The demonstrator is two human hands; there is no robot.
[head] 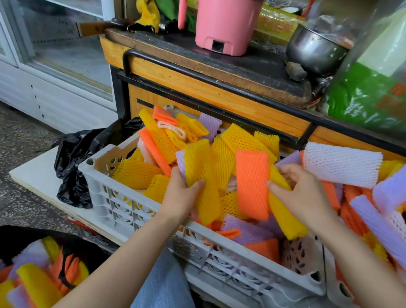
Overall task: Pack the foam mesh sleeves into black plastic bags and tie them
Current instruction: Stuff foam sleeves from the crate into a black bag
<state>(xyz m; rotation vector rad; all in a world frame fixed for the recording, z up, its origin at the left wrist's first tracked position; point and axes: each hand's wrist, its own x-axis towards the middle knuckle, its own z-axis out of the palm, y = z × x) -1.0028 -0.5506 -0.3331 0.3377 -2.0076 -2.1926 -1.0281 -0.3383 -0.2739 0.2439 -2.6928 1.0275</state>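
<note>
A white plastic crate point(137, 212) in front of me is full of yellow, orange, purple and white foam mesh sleeves. My left hand point(180, 197) grips a yellow sleeve point(203, 179) with a purple one behind it, lifted above the pile. My right hand point(300, 190) holds an orange sleeve point(251, 183) together with a yellow sleeve point(286, 216). An open black plastic bag point(5, 239) at the bottom left holds several coloured sleeves. A crumpled black bag point(74, 160) lies to the left of the crate.
A second crate point(339, 288) heaped with sleeves stands on the right. Behind is a wooden counter point(205, 87) with a pink electric pot point(224, 19), a steel pot point(313, 49) and a large printed bag point(400, 76). A glass-door fridge point(47, 17) is at left.
</note>
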